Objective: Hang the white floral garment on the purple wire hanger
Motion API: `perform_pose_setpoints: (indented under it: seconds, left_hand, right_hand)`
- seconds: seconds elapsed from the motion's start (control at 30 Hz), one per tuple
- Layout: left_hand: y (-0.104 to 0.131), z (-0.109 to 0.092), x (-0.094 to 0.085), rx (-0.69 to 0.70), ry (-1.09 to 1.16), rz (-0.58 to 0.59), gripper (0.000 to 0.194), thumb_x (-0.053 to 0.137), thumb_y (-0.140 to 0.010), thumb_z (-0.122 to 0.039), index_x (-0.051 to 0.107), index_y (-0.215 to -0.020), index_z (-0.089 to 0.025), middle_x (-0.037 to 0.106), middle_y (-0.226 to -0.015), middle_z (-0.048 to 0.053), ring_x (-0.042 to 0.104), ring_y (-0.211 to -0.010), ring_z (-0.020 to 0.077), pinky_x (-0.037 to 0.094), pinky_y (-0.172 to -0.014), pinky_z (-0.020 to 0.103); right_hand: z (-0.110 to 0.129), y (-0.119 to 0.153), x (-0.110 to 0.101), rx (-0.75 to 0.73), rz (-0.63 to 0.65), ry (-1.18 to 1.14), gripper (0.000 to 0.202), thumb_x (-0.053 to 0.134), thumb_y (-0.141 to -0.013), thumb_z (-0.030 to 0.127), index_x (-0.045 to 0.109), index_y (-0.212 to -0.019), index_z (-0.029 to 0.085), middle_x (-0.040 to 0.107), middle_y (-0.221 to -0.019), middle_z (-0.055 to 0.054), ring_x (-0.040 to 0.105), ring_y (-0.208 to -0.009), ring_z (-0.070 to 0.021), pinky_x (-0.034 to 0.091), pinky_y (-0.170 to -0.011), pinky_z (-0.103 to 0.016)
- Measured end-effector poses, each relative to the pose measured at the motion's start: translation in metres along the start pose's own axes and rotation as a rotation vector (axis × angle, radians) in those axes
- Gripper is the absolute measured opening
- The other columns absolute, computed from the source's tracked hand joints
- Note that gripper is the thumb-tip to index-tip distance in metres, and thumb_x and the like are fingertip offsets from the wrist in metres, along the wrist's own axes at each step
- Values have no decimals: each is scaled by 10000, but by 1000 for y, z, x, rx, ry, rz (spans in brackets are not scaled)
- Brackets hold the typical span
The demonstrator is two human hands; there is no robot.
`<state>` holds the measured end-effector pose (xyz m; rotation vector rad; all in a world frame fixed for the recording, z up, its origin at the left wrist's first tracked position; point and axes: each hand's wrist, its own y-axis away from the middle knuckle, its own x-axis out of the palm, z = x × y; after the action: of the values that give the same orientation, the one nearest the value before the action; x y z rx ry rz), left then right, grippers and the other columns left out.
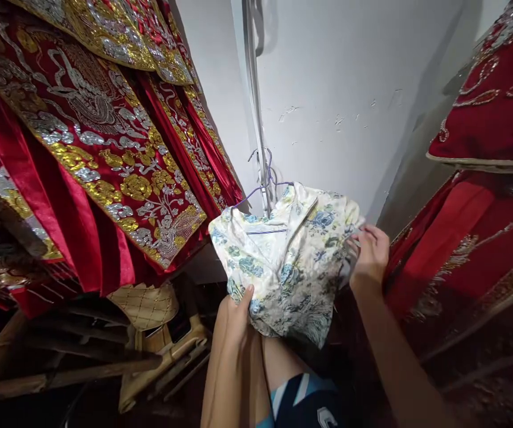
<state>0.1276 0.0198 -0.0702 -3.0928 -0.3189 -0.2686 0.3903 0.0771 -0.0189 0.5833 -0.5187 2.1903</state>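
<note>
Nearest the lens, left hand (237,315), fingers pinched on the lower edge of a glossy cream satin garment printed with blue-green flowers (289,261). Right hand (371,252), fingers closed on its right-hand edge. Garment bunched and crumpled, hanging on a thin blue wire hanger (263,181) against a white plaster wall (349,89). Stiff red robes with gold and silver embroidery (104,154) on either side.

Bright, evenly lit white wall (349,89), deep shadow below, wide-angle bending at edges, slight softness.
</note>
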Motion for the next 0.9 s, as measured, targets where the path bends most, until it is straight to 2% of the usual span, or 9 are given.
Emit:
perform_pose_setpoints:
  seconds: [0.07, 0.1, 0.2, 0.3, 0.47, 0.63, 0.77, 0.83, 0.9]
  left_hand:
    - [12, -3, 7, 47, -14, -70, 599, 726, -807, -462, 594, -1330, -201, 616, -1378, 120, 449, -1403, 313, 307, -1204, 430]
    - [16, -4, 11, 71, -17, -100, 625, 737, -799, -450, 574, -1355, -216, 612, -1385, 109, 434, -1414, 305, 305, -1206, 418]
    - [20, -4, 16, 104, -37, -109, 706, 758, -779, -433, 519, -1410, -223, 610, -1388, 105, 422, -1423, 303, 313, -1202, 410]
    - [18, 1, 8, 78, -19, -94, 725, 738, -799, -454, 485, -1438, -222, 603, -1397, 108, 455, -1399, 306, 330, -1192, 424]
    - [21, 0, -10, -18, -20, -52, 699, 726, -829, -463, 467, -1453, -284, 491, -1515, 71, 390, -1444, 281, 353, -1181, 390]
    - [28, -9, -6, -32, 29, -35, 788, 746, -818, -447, 382, -1509, -344, 501, -1507, 56, 429, -1420, 280, 380, -1172, 396]
    - [26, -4, -4, -41, 41, -44, 734, 739, -820, -455, 431, -1475, -333, 555, -1455, 62, 446, -1408, 297, 409, -1151, 420]
    - [25, 0, -4, -11, 25, -133, 687, 727, -820, -474, 472, -1433, -295, 567, -1435, 84, 478, -1379, 318, 430, -1127, 448]
    - [26, 5, -2, 119, -78, -343, 710, 737, -797, -476, 457, -1412, -259, 518, -1466, 118, 483, -1366, 334, 415, -1128, 475]
  right_hand:
    - [-18, 39, -18, -22, -44, 105, 295, 744, -715, 407, 597, -944, 294, 633, -989, 16, 620, -869, -140, 520, -693, -233]
    - [-27, 60, -23, 52, 52, 138, 262, 727, -747, 463, 595, -881, 281, 638, -923, -3, 613, -815, -156, 520, -671, -258]
    - [-46, 113, -18, 460, 648, 178, 393, 627, -815, 632, 591, -793, 241, 651, -716, -37, 589, -600, -183, 472, -545, -310]
    - [-50, 135, 0, 551, 1020, 241, 454, 566, -859, 669, 576, -753, 227, 616, -621, -3, 547, -530, -159, 412, -521, -289]
    - [-42, 130, 10, 478, 961, 207, 498, 520, -883, 679, 494, -700, 217, 507, -562, 39, 423, -475, -110, 302, -473, -252]
    - [-34, 128, 3, 480, 963, 162, 447, 540, -906, 612, 465, -713, 216, 521, -595, 33, 426, -497, -107, 307, -488, -242]
    - [-24, 127, 1, 422, 977, 158, 438, 565, -917, 542, 456, -650, 212, 500, -584, 30, 413, -515, -107, 316, -517, -250]
    - [-20, 127, -1, 433, 1001, 145, 423, 576, -919, 518, 479, -648, 208, 497, -584, 29, 414, -522, -110, 330, -529, -253]
    - [-17, 127, -5, 460, 1018, 127, 392, 623, -895, 494, 502, -659, 207, 500, -577, 32, 417, -524, -112, 341, -531, -252]
